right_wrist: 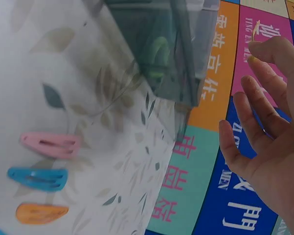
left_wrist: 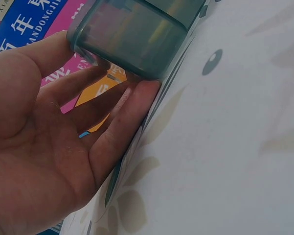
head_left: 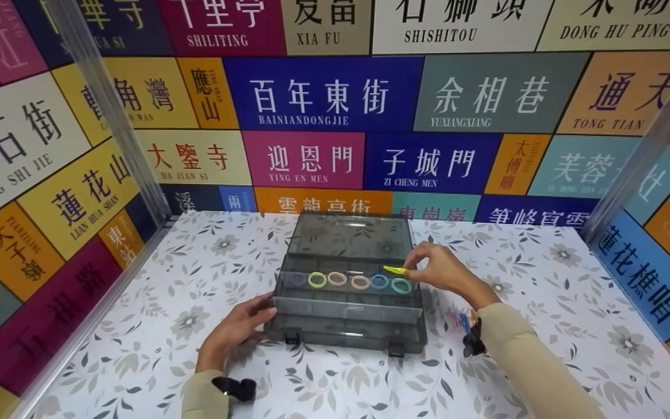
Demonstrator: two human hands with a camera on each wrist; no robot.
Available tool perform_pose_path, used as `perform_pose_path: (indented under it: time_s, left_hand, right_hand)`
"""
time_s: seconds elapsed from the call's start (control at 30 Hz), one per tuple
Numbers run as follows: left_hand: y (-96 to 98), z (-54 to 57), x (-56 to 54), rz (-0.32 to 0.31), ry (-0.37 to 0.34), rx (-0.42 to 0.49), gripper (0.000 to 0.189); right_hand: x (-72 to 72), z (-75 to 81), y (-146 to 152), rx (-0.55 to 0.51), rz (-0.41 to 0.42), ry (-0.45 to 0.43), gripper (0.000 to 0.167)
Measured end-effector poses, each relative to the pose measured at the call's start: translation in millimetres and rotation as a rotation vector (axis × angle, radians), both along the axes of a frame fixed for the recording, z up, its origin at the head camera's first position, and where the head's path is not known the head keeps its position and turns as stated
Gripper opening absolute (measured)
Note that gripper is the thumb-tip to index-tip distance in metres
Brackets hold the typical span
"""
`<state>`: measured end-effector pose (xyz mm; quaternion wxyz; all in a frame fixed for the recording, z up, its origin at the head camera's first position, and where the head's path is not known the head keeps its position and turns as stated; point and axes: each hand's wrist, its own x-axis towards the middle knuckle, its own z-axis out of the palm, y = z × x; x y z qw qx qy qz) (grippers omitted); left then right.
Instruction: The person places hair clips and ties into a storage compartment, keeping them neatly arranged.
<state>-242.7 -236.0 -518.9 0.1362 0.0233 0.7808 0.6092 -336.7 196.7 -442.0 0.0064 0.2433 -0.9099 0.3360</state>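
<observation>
The right hand (head_left: 442, 270), right of centre in the frame, pinches a yellow snap hair clip (head_left: 394, 270) between thumb and fingertip above the back right of an open compartment box (head_left: 346, 331); in the right wrist view its other fingers are spread apart. The left hand (head_left: 239, 326), lower left of centre, rests against the box's left side, its thumb and loosely extended fingers touching the smoky plastic. The box stands at the centre of the frame, its lid (head_left: 352, 235) raised at the back, and a row of coloured rings (head_left: 360, 282) runs across its upper section. At the left of the right wrist view, pink (right_wrist: 50, 145), blue (right_wrist: 37, 178) and orange (right_wrist: 41, 214) snap clips lie on the leaf-patterned tabletop (head_left: 154, 343). Beige sleeves (head_left: 535, 361) enter from the bottom edge, and colourful sign panels (head_left: 323, 96) fill the upper part.
</observation>
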Motion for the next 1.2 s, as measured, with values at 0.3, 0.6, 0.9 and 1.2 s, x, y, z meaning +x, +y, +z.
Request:
perform_pose_path:
  time_s: [0.3,0.6,0.9,1.2]
  left_hand:
    - [0.8,-1.3,-0.5,0.018,-0.014,-0.001,0.065]
    - [0.6,-3.4,-1.9,0.033,-0.018,-0.005,0.064]
    - [0.1,-1.3,-1.6,-0.029,0.001,-0.014,0.064]
    - [-1.3,-2.4,-3.3,-0.012,-0.010,-0.009,0.062]
  right_hand:
    - [-3.0,1.2,-43.1,-0.030,0.038,-0.032,0.008]
    - [-5.8,-3.9,-94.1,0.046,0.066,-0.004,0.004]
    - [-2.5,-11.5,-132.4,0.039,0.039,0.026,0.003]
    - [-3.8,-15.7,-174.0,0.026,0.041,-0.028,0.004]
